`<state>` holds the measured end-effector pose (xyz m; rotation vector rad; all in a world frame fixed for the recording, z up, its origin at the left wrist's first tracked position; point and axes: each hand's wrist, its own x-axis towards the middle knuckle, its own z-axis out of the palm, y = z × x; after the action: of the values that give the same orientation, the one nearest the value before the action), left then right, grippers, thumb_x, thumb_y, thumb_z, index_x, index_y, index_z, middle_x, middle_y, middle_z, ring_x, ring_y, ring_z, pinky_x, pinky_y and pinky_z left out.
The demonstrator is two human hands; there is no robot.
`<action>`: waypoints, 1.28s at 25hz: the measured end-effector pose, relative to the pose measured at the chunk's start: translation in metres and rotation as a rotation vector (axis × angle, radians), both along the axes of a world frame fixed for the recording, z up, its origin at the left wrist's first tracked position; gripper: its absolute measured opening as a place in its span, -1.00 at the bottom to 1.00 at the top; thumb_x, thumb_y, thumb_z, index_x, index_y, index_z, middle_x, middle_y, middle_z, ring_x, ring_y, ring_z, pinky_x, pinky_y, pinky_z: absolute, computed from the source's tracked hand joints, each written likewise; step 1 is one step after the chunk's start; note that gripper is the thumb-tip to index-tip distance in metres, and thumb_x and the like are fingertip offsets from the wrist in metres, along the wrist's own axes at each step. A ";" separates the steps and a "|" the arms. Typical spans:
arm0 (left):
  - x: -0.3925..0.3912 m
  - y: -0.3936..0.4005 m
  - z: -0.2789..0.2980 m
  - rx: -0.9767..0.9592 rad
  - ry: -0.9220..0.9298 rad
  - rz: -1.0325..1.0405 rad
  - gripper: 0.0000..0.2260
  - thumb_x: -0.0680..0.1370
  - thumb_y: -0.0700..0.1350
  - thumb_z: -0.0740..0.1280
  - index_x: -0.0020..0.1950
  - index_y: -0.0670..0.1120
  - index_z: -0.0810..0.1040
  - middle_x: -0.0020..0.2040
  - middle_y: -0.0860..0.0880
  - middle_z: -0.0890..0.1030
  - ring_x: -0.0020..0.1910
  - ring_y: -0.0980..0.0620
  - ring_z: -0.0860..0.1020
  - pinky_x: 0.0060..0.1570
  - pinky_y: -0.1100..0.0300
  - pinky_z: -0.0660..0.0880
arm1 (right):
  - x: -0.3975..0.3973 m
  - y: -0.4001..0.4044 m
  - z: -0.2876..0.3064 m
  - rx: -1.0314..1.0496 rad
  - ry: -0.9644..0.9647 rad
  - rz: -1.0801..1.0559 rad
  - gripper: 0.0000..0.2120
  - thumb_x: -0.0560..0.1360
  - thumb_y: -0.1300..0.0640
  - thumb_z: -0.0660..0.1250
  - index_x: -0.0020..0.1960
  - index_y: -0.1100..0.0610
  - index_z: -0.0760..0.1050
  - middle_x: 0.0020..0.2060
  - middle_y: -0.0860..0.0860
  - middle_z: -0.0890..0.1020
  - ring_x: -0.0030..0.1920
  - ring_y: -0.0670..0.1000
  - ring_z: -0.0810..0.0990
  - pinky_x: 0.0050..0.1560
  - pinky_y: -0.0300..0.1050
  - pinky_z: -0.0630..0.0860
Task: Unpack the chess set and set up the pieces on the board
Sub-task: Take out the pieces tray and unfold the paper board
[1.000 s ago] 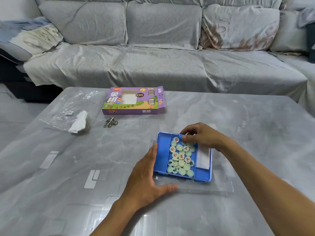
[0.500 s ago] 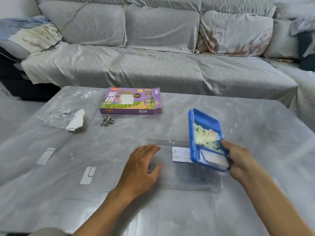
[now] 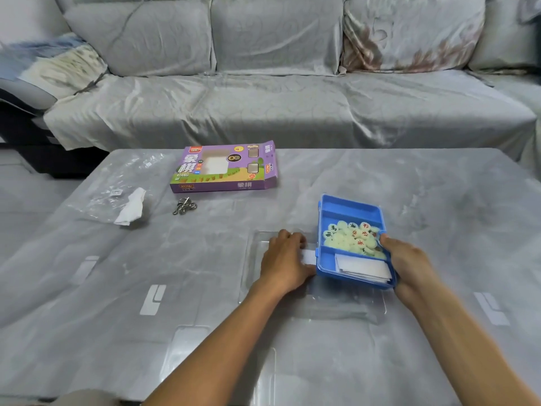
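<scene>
The right hand [image 3: 407, 259] grips the blue tray [image 3: 351, 212] of pieces [image 3: 352, 237] by its near right edge; its long axis runs near-to-far. The left hand [image 3: 285, 262], just left, rests on the clear lid [image 3: 336, 306], fingers curled.

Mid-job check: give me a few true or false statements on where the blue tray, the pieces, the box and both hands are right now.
1. The right hand grips the blue tray at its right edge. True.
2. The round pieces are already laid out on the table. False: they are heaped in the tray's middle compartment.
3. The left hand rests on the clear lid, left of the tray. True.
4. The purple box lies nearer the person than the tray. False: it lies farther back, to the left.
5. Folded white paper sits in the tray's near compartment. True.
</scene>
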<state>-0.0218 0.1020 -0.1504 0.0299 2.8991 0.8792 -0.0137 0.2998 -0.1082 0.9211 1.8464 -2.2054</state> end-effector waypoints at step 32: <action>0.015 -0.291 0.002 0.413 0.077 0.846 -0.65 0.42 -0.18 0.50 0.19 -0.09 0.56 -0.08 -0.07 0.64 -0.43 -0.01 0.57 -0.33 0.18 0.49 | 0.012 -0.033 0.000 0.449 0.122 0.198 -0.83 0.60 0.06 0.27 0.09 0.11 0.56 -0.19 0.02 0.63 -0.26 0.05 0.56 -0.31 -0.10 0.43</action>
<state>-0.0068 -0.1890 -0.1485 -1.2099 2.6955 1.5869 -0.0021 0.2672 -0.1086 0.6324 2.4304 -1.8010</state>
